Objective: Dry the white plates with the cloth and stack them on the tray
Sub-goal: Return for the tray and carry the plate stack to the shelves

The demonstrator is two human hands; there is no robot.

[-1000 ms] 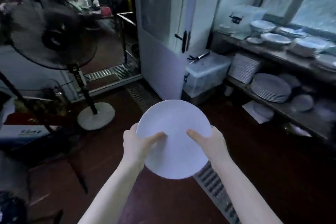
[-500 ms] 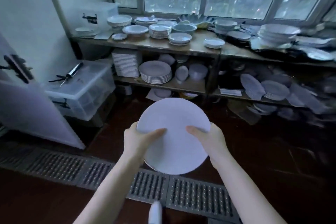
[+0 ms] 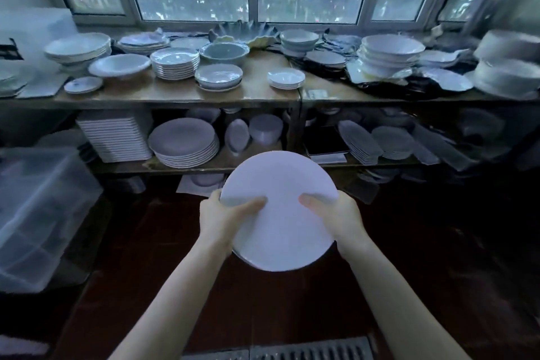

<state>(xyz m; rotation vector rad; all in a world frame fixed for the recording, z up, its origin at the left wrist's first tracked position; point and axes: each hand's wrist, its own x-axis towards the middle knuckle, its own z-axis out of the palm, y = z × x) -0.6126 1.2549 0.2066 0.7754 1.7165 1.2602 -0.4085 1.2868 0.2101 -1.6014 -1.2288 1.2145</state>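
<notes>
Both hands, left hand [image 3: 223, 215] and right hand [image 3: 336, 213], pinch white plate [image 3: 280, 213] at opposite rims, thumbs on top. Stiff, breakable, likely slick; hold edges.

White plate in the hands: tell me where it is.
The white plate is centre frame, held between left hand and right hand, above the dark floor before the shelves.

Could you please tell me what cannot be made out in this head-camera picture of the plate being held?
- Underside of the white plate: hidden by its own face.
- Fingers of the left hand and right hand: behind the plate, only thumbs show.
- Cloth and tray: none visible.
- Dishes at the far right: blurred.
- Floor grate: cut off by bottom edge.
</notes>
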